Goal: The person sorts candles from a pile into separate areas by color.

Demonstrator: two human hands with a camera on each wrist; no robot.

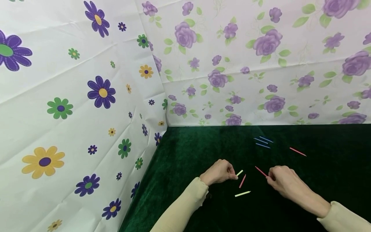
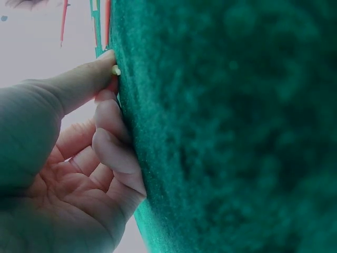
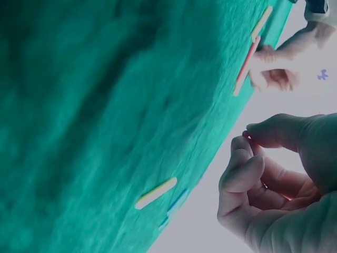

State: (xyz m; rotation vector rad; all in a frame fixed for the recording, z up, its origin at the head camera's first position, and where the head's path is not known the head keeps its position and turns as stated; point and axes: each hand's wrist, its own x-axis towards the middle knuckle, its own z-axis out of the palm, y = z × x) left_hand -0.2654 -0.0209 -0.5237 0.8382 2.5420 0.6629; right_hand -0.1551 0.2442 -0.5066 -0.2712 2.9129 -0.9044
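My left hand [image 1: 219,171] pinches a thin yellow candle [image 1: 239,172] between thumb and fingers, low over the dark green cloth. Its small end [image 2: 116,70] pokes out past the thumb in the left wrist view. To the right, my right hand [image 1: 285,181] grips a red candle [image 1: 261,171] by one end, the other end pointing away to the left. Fingers hide part of both held candles. Between the hands lie another red candle [image 1: 242,181], close by the left fingertips, and a second yellow candle [image 1: 242,194] nearer me.
Several blue candles [image 1: 262,146] lie together farther back on the green cloth [image 1: 203,145]. Another red candle [image 1: 298,151] lies to their right. A flower-print sheet [image 1: 101,129] stands along the left, and a rose-print sheet [image 1: 246,87] rises behind.
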